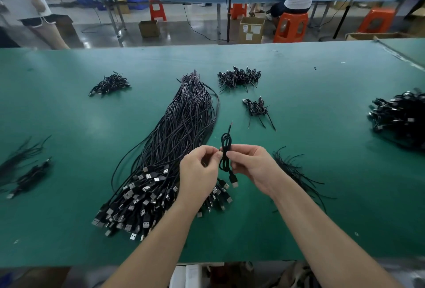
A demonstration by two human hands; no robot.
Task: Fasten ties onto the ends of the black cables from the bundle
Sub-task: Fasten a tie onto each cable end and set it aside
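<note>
one head-worn wide view looks forward and down, close over the green table (322, 103).

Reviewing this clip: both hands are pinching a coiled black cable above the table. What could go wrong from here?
1. The folded cable is held only by fingertip pinches of the left hand and right hand, so its loops may spring open before a tie goes on.
2. Its dangling USB plug hangs just over the big bundle and might snag there.

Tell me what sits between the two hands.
In the head view, a folded black cable stands upright between the left hand and right hand, pinched by both.
</note>
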